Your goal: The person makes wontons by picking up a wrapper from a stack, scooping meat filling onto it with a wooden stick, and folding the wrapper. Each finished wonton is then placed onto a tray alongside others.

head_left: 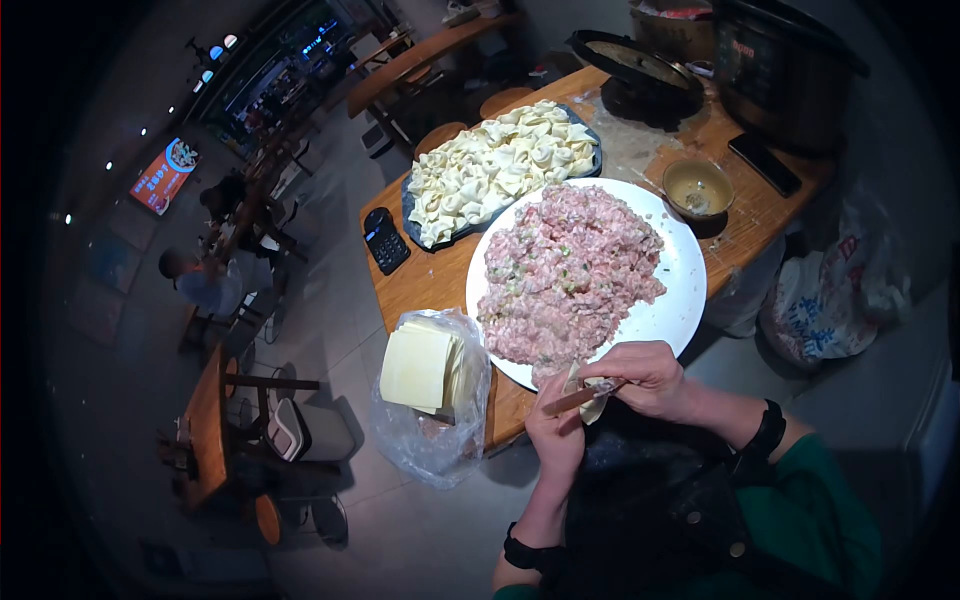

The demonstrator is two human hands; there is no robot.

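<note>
Both hands meet over the near edge of a white plate heaped with pink minced filling. My left hand is closed on a pale dough wrapper. My right hand has its fingers wrapped round a flat brown stick, which crosses in front of the wrapper. Left of the plate, square wrappers lie stacked on a clear plastic bag. Behind the plate, a dark tray holds a pile of folded dumplings.
On the wooden table are a black keypad device, a small bowl, a phone, a dark pan and a large cooker. Plastic bags sit at right. A person is at far left.
</note>
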